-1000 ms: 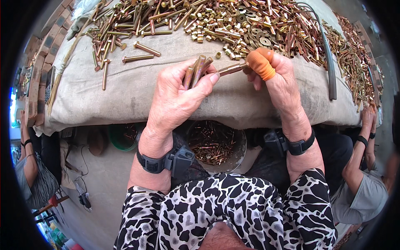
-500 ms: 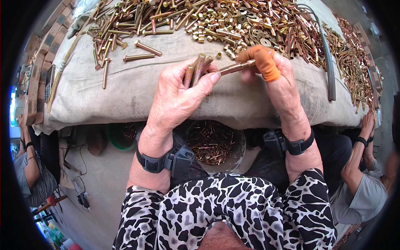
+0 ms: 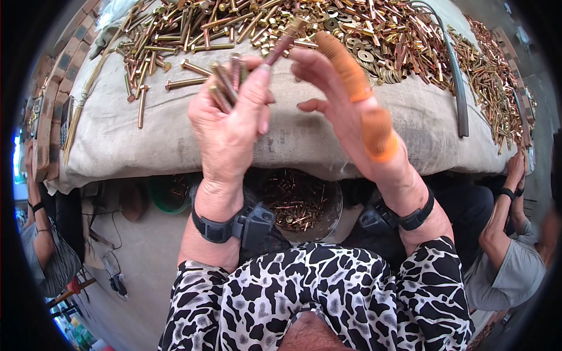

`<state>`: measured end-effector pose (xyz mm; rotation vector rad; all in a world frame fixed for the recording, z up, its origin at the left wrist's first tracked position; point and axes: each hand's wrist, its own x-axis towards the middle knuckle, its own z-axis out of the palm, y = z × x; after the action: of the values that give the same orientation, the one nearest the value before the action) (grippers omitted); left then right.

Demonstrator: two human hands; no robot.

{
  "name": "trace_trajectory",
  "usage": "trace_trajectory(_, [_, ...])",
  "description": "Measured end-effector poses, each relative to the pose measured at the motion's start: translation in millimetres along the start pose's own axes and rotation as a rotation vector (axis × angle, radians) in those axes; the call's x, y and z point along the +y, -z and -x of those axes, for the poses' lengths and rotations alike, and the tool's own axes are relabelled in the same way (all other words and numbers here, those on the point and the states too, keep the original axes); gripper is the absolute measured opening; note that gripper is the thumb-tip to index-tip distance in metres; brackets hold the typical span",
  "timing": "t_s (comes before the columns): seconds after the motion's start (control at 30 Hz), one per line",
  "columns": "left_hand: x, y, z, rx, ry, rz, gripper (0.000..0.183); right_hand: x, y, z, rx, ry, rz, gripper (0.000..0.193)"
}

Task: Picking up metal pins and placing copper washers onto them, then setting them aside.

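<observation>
Both hands risen off sacking; left hand [image 3: 229,120] clamped on bolts [image 3: 225,79], right hand [image 3: 345,111] open beside them.

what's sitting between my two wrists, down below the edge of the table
In the head view, a round metal bucket of brass-coloured bolts stands between the left wrist and right wrist, under the sackcloth-covered table.

A counter [image 3: 146,140] draped in coarse tan sackcloth carries a dense spread of brass-coloured bolts [image 3: 193,29] and washers [image 3: 369,55] along its far edge. More bolts [image 3: 492,76] crowd the right end, past a grey hose [image 3: 459,93] lying across it.
</observation>
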<state>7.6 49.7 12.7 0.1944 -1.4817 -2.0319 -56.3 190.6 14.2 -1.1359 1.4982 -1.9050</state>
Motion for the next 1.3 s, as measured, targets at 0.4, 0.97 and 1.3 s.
trace_trajectory(0.4, [-2.9,3.0,-4.1,-0.129,0.224,-0.158,0.017,-14.1,14.8,6.0,0.345,0.152,0.450,0.039])
trace_trajectory(0.97, [-10.5,3.6,-0.3,-0.343,0.142,-0.430,0.018,-12.5,34.9,2.4,0.287,0.024,0.545,0.015])
trace_trajectory(1.3, [-6.2,3.9,-5.9,-0.265,0.202,-0.195,0.019,-26.9,38.3,9.4,0.241,-0.217,0.099,0.027])
